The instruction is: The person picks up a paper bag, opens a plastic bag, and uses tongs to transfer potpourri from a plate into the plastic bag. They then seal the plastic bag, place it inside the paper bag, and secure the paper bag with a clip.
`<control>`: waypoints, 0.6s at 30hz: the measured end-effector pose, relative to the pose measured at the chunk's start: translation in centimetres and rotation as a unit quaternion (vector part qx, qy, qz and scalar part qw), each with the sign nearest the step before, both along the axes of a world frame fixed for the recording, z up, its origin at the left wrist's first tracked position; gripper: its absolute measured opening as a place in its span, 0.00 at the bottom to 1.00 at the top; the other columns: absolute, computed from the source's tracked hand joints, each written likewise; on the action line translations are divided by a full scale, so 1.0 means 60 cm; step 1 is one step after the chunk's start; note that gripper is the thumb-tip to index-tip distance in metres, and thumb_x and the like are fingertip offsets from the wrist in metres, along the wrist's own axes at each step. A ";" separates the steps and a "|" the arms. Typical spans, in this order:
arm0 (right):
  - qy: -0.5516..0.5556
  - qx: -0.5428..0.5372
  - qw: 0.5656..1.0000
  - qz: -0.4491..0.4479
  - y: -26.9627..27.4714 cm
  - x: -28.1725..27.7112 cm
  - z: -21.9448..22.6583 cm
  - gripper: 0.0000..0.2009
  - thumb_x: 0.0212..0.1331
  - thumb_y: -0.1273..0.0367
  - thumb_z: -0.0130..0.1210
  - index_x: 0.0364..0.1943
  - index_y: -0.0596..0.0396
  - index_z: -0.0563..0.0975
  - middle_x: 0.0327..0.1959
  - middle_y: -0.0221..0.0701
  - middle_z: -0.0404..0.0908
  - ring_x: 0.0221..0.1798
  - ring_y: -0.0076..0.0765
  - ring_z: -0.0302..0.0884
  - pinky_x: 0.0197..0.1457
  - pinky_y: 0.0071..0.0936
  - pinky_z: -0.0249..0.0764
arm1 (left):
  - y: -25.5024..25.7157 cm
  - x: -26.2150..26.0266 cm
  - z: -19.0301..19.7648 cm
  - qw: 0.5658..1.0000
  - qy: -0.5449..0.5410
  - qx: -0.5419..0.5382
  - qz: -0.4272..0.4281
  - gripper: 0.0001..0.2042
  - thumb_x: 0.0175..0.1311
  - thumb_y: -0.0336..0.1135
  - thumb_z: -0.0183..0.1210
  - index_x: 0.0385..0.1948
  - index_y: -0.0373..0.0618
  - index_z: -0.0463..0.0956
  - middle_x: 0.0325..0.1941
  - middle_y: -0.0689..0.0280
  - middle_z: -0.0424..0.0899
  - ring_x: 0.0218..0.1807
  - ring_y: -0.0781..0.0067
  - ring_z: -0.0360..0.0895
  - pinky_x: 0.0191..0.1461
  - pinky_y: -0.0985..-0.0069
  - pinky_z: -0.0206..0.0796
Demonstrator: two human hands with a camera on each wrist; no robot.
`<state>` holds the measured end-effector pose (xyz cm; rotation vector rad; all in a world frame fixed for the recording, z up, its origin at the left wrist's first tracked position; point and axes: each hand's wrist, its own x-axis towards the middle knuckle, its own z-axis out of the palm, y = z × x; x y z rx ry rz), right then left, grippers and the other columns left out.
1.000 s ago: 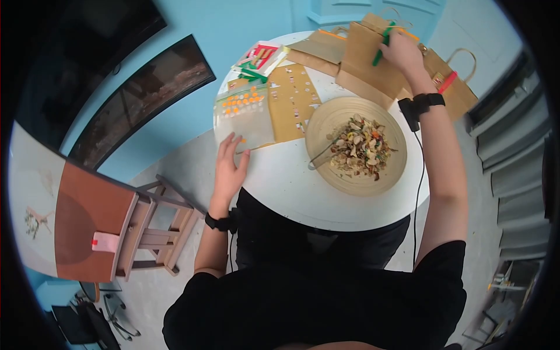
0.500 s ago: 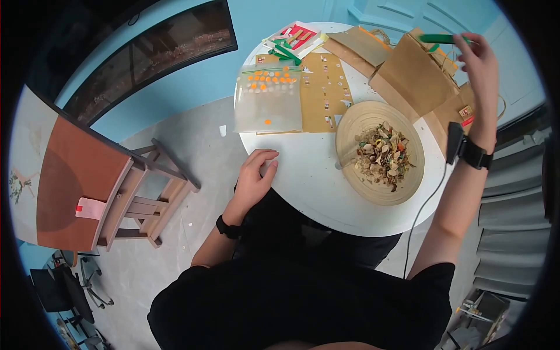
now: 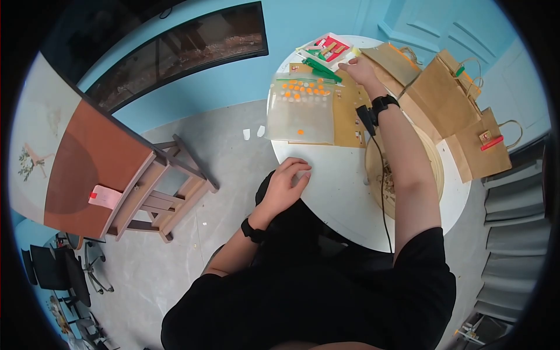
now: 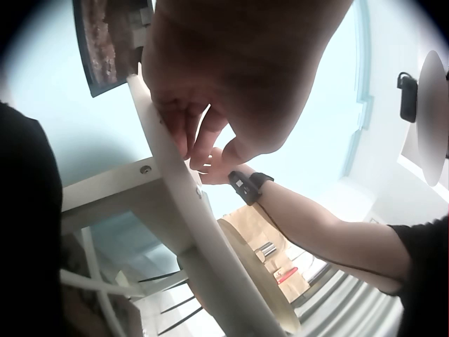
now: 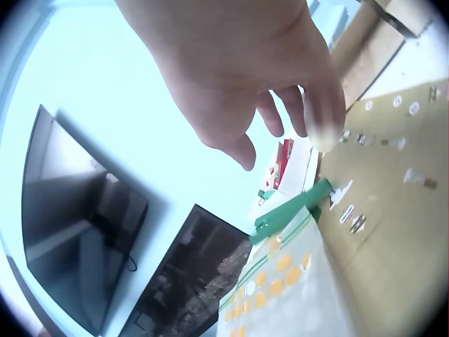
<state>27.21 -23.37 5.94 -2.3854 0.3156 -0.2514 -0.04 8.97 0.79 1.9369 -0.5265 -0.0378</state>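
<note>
My right hand hovers near the top of the brown sheet, just right of several green strips. In the right wrist view its fingers hang down with nothing between them, above green strips. My left hand lies at the white table's near edge with loosely bent fingers and holds nothing. A clear bag with orange and white dots lies on the brown sheet. The forearm partly covers a round tray of dried mixed pieces.
Brown paper bags lie at the table's right side, one bearing a red strip. A red-and-white box is at the far edge. A brown table with a pink item stands to the left.
My right hand has moved left from the paper bags to the green strips, and the green strip it held is no longer in its fingers. The head view has shifted.
</note>
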 end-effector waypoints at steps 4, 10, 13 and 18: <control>-0.028 -0.052 0.997 0.055 -0.084 -0.073 0.059 0.24 0.57 0.53 0.67 0.46 0.59 0.84 0.42 0.40 0.89 0.46 0.39 0.87 0.55 0.32 0.78 | 0.002 0.003 -0.002 0.999 -0.049 -0.006 -0.013 0.08 0.66 0.30 0.62 0.44 0.40 0.82 0.52 0.60 0.82 0.51 0.56 0.82 0.51 0.69 0.74; -0.350 -0.140 0.910 -0.171 -0.207 -0.339 0.212 0.15 0.66 0.60 0.58 0.45 0.56 0.85 0.35 0.39 0.88 0.39 0.36 0.87 0.46 0.30 0.79 | 0.003 0.012 -0.017 0.996 -0.078 -0.001 -0.032 0.08 0.65 0.28 0.62 0.43 0.39 0.83 0.52 0.59 0.82 0.52 0.55 0.81 0.54 0.68 0.73; -0.378 -0.254 0.857 -0.240 -0.328 -0.401 0.218 0.16 0.64 0.56 0.60 0.46 0.50 0.86 0.43 0.41 0.87 0.53 0.44 0.82 0.55 0.41 0.77 | -0.002 0.010 -0.018 0.996 -0.081 -0.001 -0.027 0.08 0.65 0.29 0.62 0.43 0.40 0.83 0.51 0.59 0.82 0.52 0.55 0.81 0.54 0.67 0.73; -0.115 -0.436 0.865 -0.222 -0.403 -0.388 0.165 0.20 0.61 0.49 0.62 0.43 0.51 0.87 0.53 0.43 0.84 0.66 0.55 0.71 0.65 0.56 0.70 | -0.007 0.009 -0.027 0.994 -0.109 0.010 -0.016 0.07 0.66 0.29 0.62 0.43 0.40 0.83 0.51 0.60 0.81 0.51 0.56 0.81 0.54 0.68 0.73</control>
